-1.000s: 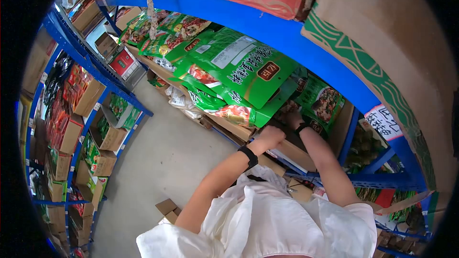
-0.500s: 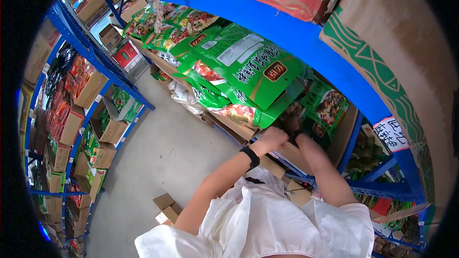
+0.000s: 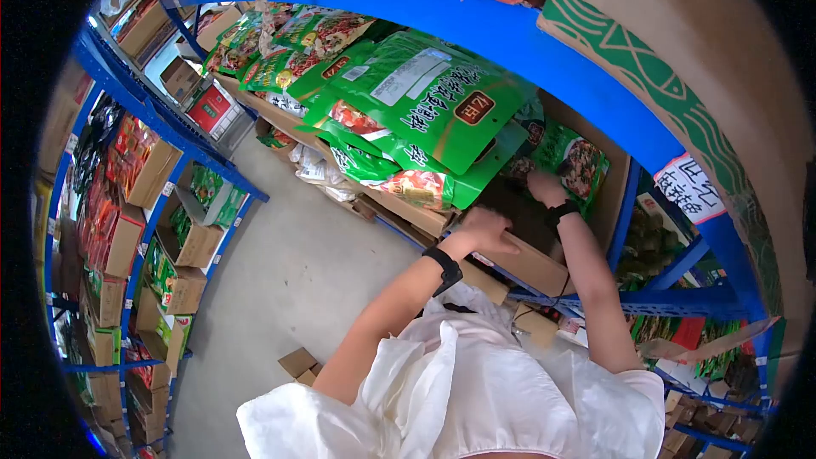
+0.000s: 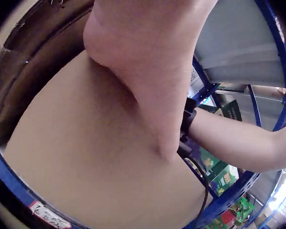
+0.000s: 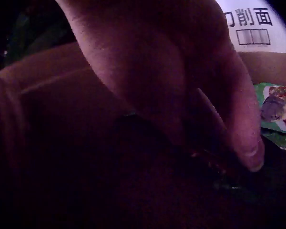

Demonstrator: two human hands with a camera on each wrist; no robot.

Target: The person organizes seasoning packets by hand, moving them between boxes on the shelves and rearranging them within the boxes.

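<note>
An open cardboard box [image 3: 529, 265] sits on the blue shelf, its front part dark inside. My left hand [image 3: 486, 229] grips its front wall; in the left wrist view the left hand [image 4: 148, 71] lies over the cardboard [image 4: 95, 167], a fingertip against it and other fingers hidden. Farther in, my right hand [image 3: 546, 189] reaches down beside a green food packet [image 3: 571, 160]. The right wrist view is dark: the right hand [image 5: 171, 71] points down with one finger straight, and whether it holds anything cannot be told.
Large green packets [image 3: 442, 119] lie stacked left of my hands, overhanging the box edge. A blue shelf beam [image 3: 595, 93] crosses above, carrying big cartons [image 3: 705, 42]. More stocked shelves [image 3: 183, 246] stand across the grey floor [image 3: 280, 263].
My right hand has moved farther back in the box, exposing more of its dark front part. The left hand has shifted slightly along the front wall, its fingers more spread.
</note>
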